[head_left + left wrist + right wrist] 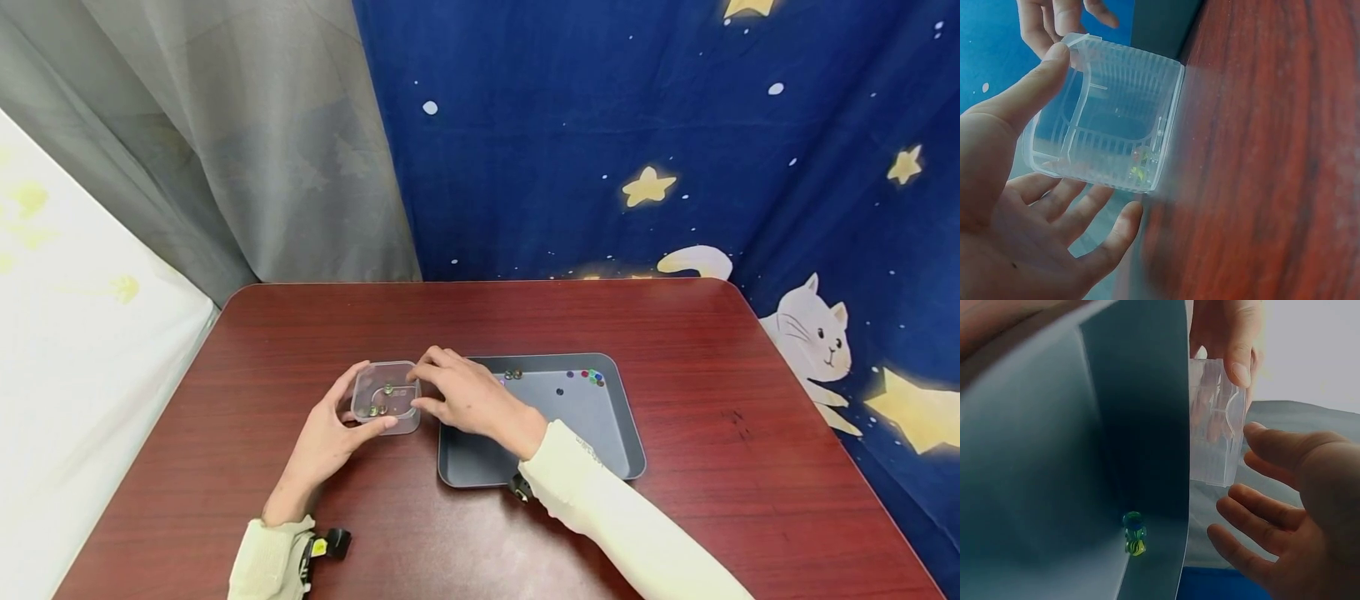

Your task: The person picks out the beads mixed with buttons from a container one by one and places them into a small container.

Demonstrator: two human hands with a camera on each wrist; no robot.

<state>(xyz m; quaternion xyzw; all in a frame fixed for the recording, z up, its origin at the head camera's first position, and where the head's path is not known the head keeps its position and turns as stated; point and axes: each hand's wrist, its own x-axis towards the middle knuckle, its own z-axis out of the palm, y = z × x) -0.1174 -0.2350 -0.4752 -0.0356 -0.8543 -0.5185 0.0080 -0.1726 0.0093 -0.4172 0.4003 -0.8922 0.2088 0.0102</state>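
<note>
Gripping box (406, 423), left hand (328, 440), empty right hand (468, 396) relaxed at rim (386, 362), tray edge (474, 484) near

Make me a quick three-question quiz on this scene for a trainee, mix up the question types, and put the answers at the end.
1. Which hand grips the clear box?
2. True or false: the gray tray holds no marbles.
3. In the head view, the tray lies: A) left of the box; B) right of the box; C) underneath the box.

Key:
1. The left hand.
2. False; several marbles lie near its far edge.
3. B.
</note>
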